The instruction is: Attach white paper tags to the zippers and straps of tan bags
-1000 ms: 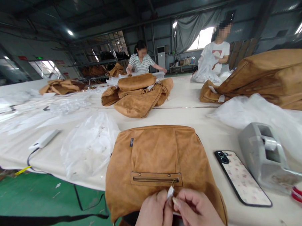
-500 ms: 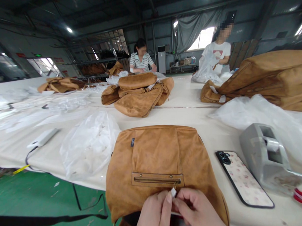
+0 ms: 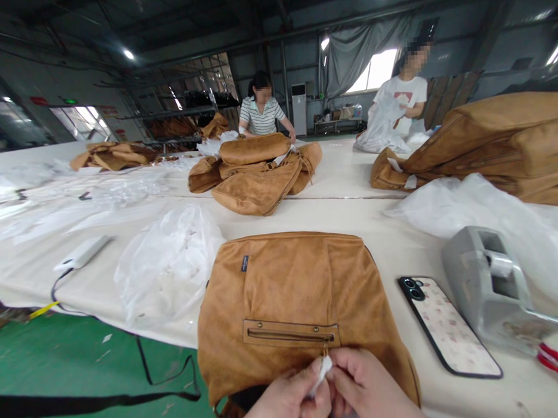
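A phone (image 3: 450, 328) lies on the white table (image 3: 337, 215), beside a big gray tape holder (image 3: 470, 287). A see-through bag (image 3: 170, 263) and a small white box (image 3: 83, 253) lie off to the left. The floor (image 3: 114, 370) is green.

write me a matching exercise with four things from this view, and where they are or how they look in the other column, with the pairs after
1. nearest bag
2. phone
3. tape dispenser
4. small white piece

A. patterned pale back, dark edge
B. where the left hand and right hand meet
C. brown, with a zipped pocket
D. grey, right of the phone

Pairs: 1-C, 2-A, 3-D, 4-B
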`<state>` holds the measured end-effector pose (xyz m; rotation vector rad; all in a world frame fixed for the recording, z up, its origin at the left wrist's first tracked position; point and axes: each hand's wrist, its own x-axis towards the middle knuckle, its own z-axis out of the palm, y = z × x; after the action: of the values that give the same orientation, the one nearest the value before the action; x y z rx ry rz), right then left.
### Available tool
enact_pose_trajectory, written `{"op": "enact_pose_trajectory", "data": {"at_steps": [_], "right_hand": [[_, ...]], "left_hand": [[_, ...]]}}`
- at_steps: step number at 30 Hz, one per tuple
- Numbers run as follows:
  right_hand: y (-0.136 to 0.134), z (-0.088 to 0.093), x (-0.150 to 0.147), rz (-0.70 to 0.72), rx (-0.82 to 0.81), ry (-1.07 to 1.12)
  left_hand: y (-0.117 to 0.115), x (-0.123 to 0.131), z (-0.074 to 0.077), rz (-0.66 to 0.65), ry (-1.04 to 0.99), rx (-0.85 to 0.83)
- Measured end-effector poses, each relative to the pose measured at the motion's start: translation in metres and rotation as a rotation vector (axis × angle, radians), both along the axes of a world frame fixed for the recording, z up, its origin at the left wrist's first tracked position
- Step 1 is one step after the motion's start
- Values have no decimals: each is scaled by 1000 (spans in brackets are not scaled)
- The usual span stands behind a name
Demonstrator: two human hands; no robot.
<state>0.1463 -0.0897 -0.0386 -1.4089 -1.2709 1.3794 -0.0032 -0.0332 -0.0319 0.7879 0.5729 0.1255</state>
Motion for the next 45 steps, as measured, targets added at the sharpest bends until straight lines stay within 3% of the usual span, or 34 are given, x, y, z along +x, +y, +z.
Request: {"op": "enact_pose_trajectory", "data": {"at_steps": [5,9,12,14,18,22,25,27,30,32,35,41,45], "right_hand": [[1,8,-4,-38,-14,-48],[5,3,-8,-95,-112,-132],[7,1,-11,-135,-106,-237],[6,2,-10,-132,-79,-255],[-3,6,-4,-125,-63,-139],[-12,10,-2,-158,-71,12],[-14,17,-6,-167,-136,43],[-13,24,-9,-187,-108,-71],[-10,32,-14,-199,70,-388],[-7,35,-16,-221,159,-598],[-5,34,-18,-266,160,-764],[-11,26,-14,-154,127,-479],[-19,12,-17,-148,-43,-110]], "left_hand": [[-4,1,-2,3,8,-17],[-7,-4,0,47,76,-43],[-9,-2,-4,92,99,78],[-11,0,-6,199,138,348],[-15,-5,0,292,403,1200],[-18,-15,0,176,704,1873],[-20,-19,-10,19,806,2148],[-21,-20,-15,-62,845,2216],[-22,-20,-21,-107,875,2257],[-22,-19,-23,-105,868,2292],[-23,-18,-26,-55,839,2338],[-24,-18,-33,43,830,2245],[-26,-22,-34,185,751,2033]]}}
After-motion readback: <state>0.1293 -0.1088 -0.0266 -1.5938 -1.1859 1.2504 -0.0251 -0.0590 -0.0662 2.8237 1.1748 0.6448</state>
